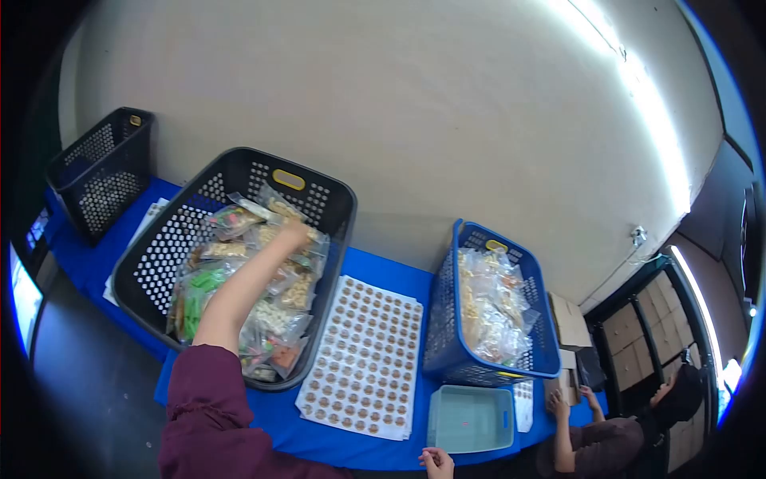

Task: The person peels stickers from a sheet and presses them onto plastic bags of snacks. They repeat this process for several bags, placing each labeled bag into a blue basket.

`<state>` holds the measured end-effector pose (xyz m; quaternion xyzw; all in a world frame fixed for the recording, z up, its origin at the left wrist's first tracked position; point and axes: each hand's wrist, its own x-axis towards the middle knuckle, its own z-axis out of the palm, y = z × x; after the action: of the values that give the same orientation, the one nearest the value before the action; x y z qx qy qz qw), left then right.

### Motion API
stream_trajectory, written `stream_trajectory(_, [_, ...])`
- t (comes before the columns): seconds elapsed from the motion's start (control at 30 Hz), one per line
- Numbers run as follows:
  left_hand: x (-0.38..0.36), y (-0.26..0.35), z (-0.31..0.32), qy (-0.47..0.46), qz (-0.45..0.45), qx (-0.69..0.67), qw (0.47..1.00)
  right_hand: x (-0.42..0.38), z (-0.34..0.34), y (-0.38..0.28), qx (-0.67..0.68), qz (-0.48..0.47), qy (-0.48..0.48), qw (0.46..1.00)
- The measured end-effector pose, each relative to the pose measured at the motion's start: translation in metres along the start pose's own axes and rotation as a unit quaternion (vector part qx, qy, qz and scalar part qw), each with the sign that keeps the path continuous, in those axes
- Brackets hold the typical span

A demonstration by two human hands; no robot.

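Note:
My left hand [296, 234] reaches down into a large black basket [345, 209], onto a heap of clear plastic packets [275, 318]. Its fingers are hidden among the packets, so I cannot see whether they grip one. The packets hold pale, green and orange pieces that look like food. My right hand [437, 461] is low at the bottom edge, just in front of a pale green tray [471, 423]. Its fingers are curled together, and what is between them, if anything, is too small to make out.
Sheets of round brown stickers [363, 359] lie on the blue tablecloth [375, 273]. A blue basket [447, 343] holds more clear packets [495, 311]. Another black basket [104, 188] stands far left. At right, a co-worker [606, 443] has both hands at a cardboard box [568, 379].

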<state>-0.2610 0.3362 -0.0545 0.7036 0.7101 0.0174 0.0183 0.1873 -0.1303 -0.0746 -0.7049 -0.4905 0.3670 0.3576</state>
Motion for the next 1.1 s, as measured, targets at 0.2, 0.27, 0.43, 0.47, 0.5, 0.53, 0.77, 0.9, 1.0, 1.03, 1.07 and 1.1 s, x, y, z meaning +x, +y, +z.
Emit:
stream_trajectory(0.2, [0.010, -0.015, 0.029, 0.116, -0.103, -0.051, 0.987, -0.019, -0.020, 0.007, 0.069, 0.015, 0.033, 0.997])
stream_trajectory(0.27, [0.006, -0.012, 0.031, 0.121, -0.108, -0.061, 0.985, -0.029, -0.021, -0.018, 0.125, 0.053, 0.014, 0.991])
stream_trajectory(0.43, [0.011, -0.013, 0.043, 0.185, -0.090, 0.029, 0.978, -0.028, -0.027, -0.041, 0.297, 0.127, 0.028, 0.946])
stream_trajectory(0.47, [0.010, -0.014, 0.042, 0.207, -0.085, 0.042, 0.974, -0.026, -0.027, -0.041, 0.305, 0.122, 0.039, 0.944])
stream_trajectory(0.5, [0.012, -0.017, 0.044, 0.206, -0.085, 0.045, 0.974, -0.022, -0.027, -0.040, 0.312, 0.114, 0.049, 0.942])
stream_trajectory(0.53, [0.016, -0.018, 0.046, 0.206, -0.085, 0.047, 0.974, -0.018, -0.029, -0.038, 0.312, 0.113, 0.038, 0.943])
stream_trajectory(0.77, [0.018, -0.022, 0.038, 0.244, -0.073, -0.009, 0.967, 0.000, -0.029, -0.053, 0.537, 0.069, -0.052, 0.839])
stream_trajectory(0.9, [0.052, -0.037, 0.069, 0.180, -0.064, -0.040, 0.981, 0.015, -0.023, -0.047, 0.564, 0.081, -0.064, 0.819])
stream_trajectory(1.0, [0.052, -0.035, 0.068, 0.117, -0.106, -0.028, 0.987, 0.026, -0.014, -0.042, 0.571, 0.087, -0.083, 0.812])
stream_trajectory(1.03, [0.049, -0.035, 0.066, 0.092, -0.090, 0.027, 0.991, 0.027, -0.012, -0.042, 0.573, 0.095, -0.084, 0.809])
stream_trajectory(1.07, [0.048, -0.034, 0.064, 0.065, -0.092, 0.021, 0.993, 0.028, -0.009, -0.043, 0.556, 0.097, -0.079, 0.821])
stream_trajectory(1.1, [0.041, -0.031, 0.055, 0.038, -0.093, 0.016, 0.995, 0.028, -0.008, -0.044, 0.549, 0.103, -0.070, 0.827])
